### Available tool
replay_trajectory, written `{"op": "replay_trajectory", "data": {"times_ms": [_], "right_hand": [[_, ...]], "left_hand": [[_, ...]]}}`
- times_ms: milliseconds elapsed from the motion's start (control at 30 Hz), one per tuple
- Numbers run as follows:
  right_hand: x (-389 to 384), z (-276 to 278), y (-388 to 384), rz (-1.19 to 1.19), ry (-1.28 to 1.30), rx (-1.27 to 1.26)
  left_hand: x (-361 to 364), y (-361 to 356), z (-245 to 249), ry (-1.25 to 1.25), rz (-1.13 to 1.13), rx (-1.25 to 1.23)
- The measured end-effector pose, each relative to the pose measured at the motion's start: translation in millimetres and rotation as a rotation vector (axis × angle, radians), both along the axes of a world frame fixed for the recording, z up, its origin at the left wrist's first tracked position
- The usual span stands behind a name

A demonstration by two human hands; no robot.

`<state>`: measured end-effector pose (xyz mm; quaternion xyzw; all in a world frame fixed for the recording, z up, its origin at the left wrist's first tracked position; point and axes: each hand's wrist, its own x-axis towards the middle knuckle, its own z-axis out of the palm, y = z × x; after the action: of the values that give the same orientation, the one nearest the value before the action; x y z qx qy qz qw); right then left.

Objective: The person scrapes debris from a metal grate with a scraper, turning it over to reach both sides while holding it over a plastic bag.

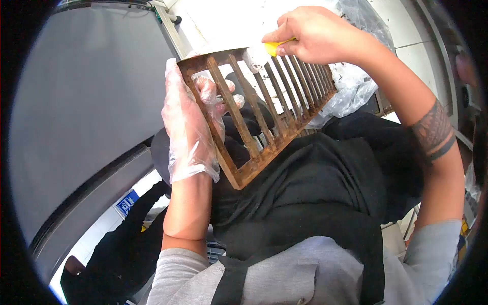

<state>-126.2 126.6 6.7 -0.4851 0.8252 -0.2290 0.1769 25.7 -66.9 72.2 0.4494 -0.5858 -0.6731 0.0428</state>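
Observation:
A rusty brown metal grate (pixel 244 133) with parallel bars lies tilted above my lap. My left hand (pixel 190 122), in a clear plastic glove, grips its left end, with fingertips showing between the bars. My bare right hand (pixel 305 33) pinches a small yellow tool (pixel 273 48) at the grate's far upper edge. Just under that tool, a whitish piece (pixel 255 59) covers part of a bar; what it is I cannot make out. A black apron (pixel 305 183) covers my lap below the grate.
To the left stands a large grey panel (pixel 96 86). Crumpled clear plastic (pixel 351 84) lies on the right behind the grate, over white floor tiles (pixel 414 61). At the lower left are a dark-clothed person (pixel 122 254) and a blue box (pixel 127 202).

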Motion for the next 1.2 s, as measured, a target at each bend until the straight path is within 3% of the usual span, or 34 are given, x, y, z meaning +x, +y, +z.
{"op": "replay_trajectory", "data": {"times_ms": [67, 133, 333, 567, 633, 833, 933, 1200], "right_hand": [[1.7, -28.2, 0.5, -0.065, -0.01, -0.018], [1.6, -47.3, 4.1, -0.002, 0.11, -0.253], [-5.8, -73.5, 0.9, 0.022, 0.056, -0.326], [-10.2, -71.4, -3.9, 0.038, 0.015, -0.244], [-7.4, -84.2, -9.0, 0.021, -0.239, -0.325], [12.5, -102.1, -17.9, -0.057, -0.153, -0.453], [21.2, -85.9, -5.8, -0.077, 0.021, -0.466], [20.5, -61.2, 6.5, -0.145, -0.106, -0.172]], "left_hand": [[-1.1, 1.3, -0.7, 0.009, 0.001, -0.004], [-2.1, 1.3, -0.9, 0.018, 0.007, -0.012], [-3.4, 1.6, -5.4, 0.02, 0.028, -0.002], [-1.3, 1.1, -5.1, 0.006, 0.018, -0.003], [1.0, 0.8, -5.0, -0.007, 0.017, 0.017], [0.2, 5.9, 1.3, -0.019, 0.037, -0.02], [3.5, 0.8, -4.0, 0.044, 0.018, 0.028], [7.3, 0.1, -2.2, 0.063, -0.027, 0.069]]}}
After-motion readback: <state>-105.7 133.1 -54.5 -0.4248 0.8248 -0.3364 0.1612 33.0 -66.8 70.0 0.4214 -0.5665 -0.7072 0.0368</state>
